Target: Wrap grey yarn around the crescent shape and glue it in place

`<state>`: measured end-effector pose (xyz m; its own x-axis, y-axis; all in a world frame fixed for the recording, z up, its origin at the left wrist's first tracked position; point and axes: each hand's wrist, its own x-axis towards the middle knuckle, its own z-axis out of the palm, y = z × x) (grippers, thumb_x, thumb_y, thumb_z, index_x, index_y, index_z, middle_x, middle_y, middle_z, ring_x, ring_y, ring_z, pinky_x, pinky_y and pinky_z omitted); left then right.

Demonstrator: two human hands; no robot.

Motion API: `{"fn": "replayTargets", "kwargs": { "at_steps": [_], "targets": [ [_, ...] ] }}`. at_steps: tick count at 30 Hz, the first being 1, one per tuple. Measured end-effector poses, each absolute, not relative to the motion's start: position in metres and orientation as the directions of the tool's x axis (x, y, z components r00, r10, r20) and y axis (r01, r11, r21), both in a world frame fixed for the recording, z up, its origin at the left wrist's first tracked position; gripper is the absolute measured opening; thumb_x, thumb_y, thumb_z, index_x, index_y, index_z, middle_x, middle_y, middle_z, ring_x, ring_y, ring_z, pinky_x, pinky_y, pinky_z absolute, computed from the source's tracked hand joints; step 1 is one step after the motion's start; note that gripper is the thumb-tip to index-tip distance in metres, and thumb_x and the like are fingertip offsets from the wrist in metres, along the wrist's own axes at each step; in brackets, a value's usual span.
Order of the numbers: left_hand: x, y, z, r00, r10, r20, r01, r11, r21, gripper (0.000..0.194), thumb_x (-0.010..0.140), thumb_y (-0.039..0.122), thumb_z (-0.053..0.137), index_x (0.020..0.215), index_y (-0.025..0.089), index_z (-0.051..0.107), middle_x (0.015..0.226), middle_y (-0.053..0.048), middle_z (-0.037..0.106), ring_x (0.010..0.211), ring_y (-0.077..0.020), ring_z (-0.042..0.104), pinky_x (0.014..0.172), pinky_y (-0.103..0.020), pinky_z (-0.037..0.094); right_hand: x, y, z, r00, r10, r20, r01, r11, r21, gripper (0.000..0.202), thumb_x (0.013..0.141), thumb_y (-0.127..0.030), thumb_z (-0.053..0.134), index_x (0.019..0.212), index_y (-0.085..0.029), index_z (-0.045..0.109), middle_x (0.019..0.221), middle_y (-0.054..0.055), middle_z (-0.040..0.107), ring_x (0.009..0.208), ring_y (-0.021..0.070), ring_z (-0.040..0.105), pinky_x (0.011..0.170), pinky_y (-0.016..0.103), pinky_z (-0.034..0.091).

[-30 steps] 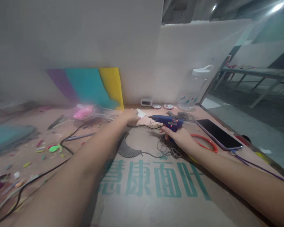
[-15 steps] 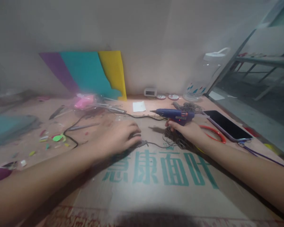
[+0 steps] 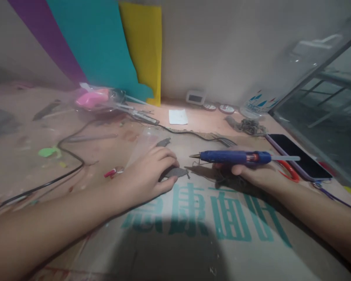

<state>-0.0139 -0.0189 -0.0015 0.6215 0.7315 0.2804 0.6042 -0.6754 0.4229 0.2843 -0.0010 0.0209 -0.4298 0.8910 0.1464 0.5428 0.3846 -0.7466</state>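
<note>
My right hand (image 3: 242,169) is wrapped around a blue hot glue gun (image 3: 225,157), its metal nozzle pointing left and a pale glue stick (image 3: 286,158) sticking out of the back. My left hand (image 3: 152,175) rests on the board, fingers curled and thumb lowered around a flat grey leaf-shaped piece (image 3: 177,172); the fingers hide part of it. Another grey piece (image 3: 163,142) lies just beyond the left fingers. Below the gun, dark tangled material sits in shadow, partly hidden by the right hand.
A black cord (image 3: 181,131) runs across the table. Behind stand a pink item in clear plastic (image 3: 92,97), a white paper square (image 3: 178,116) and a small digital display (image 3: 195,97). On the right are a phone (image 3: 300,156), red-handled tool (image 3: 289,171) and clear bottle (image 3: 257,107).
The view has tilted down and come closer. The glue gun, still in my right hand, is turned so its glue stick shows. My left hand stays by the grey leaf-shaped piece.
</note>
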Motion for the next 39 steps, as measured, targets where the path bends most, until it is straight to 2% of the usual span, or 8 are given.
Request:
{"fn": "replayTargets", "kwargs": {
  "at_steps": [3,7,13,21,28,39],
  "targets": [
    [-0.0157,-0.0175,-0.0017,0.610,0.739,0.285,0.608,-0.668,0.430,0.018,0.088,0.030,0.059,0.103,0.021,0.062,0.104,-0.007,0.063,0.106,-0.0238,0.055,0.097,-0.040,0.044,0.2862,0.0006,0.0201,-0.473,0.863,0.181,0.529,0.441,-0.725,0.056,0.075,-0.076,0.059,0.076,-0.021,0.067,0.071,0.005,0.068,0.064,0.0201,0.063,0.058,0.030,0.048],
    [-0.0166,-0.0161,-0.0023,0.599,0.750,0.280,0.617,-0.655,0.437,0.015,0.088,0.030,0.058,0.100,0.021,0.062,0.098,-0.005,0.064,0.099,-0.0231,0.058,0.095,-0.040,0.045,0.2859,0.0009,0.0200,-0.522,0.827,0.209,0.547,0.512,-0.662,0.058,0.071,-0.077,0.062,0.073,-0.019,0.066,0.069,0.005,0.065,0.063,0.0184,0.060,0.056,0.028,0.044],
    [-0.0172,-0.0160,-0.0007,0.591,0.756,0.280,0.633,-0.650,0.420,0.017,0.085,0.033,0.060,0.098,0.022,0.062,0.095,-0.003,0.066,0.097,-0.0217,0.060,0.113,-0.048,0.029,0.2852,0.0017,0.0218,-0.522,0.827,0.210,0.603,0.532,-0.595,0.057,0.074,-0.078,0.058,0.073,-0.021,0.065,0.066,0.003,0.062,0.060,0.0177,0.056,0.053,0.029,0.039],
    [-0.0182,-0.0148,-0.0020,0.588,0.752,0.298,0.631,-0.657,0.413,0.018,0.086,0.035,0.058,0.100,0.023,0.061,0.096,-0.003,0.068,0.097,-0.0223,0.061,0.117,-0.050,0.025,0.2854,0.0014,0.0194,-0.476,0.858,0.192,0.623,0.483,-0.615,0.059,0.070,-0.079,0.060,0.071,-0.021,0.065,0.063,0.002,0.058,0.058,0.0160,0.052,0.053,0.029,0.038],
    [-0.0173,-0.0155,0.0005,0.585,0.755,0.296,0.632,-0.653,0.417,0.017,0.084,0.032,0.059,0.098,0.023,0.062,0.095,-0.002,0.068,0.095,-0.0213,0.062,0.115,-0.049,0.028,0.2871,0.0005,0.0180,-0.483,0.852,0.202,0.633,0.499,-0.592,0.057,0.073,-0.078,0.059,0.074,-0.021,0.065,0.065,0.002,0.059,0.060,0.0175,0.053,0.054,0.030,0.038],
    [-0.0190,-0.0152,-0.0023,0.601,0.738,0.306,0.614,-0.672,0.414,0.017,0.087,0.033,0.058,0.100,0.022,0.060,0.097,-0.002,0.067,0.097,-0.0210,0.061,0.118,-0.049,0.025,0.2860,0.0027,0.0197,-0.527,0.822,0.216,0.597,0.539,-0.594,0.053,0.073,-0.074,0.062,0.068,-0.022,0.064,0.065,0.004,0.060,0.061,0.0184,0.055,0.055,0.030,0.040]
  ]
}}
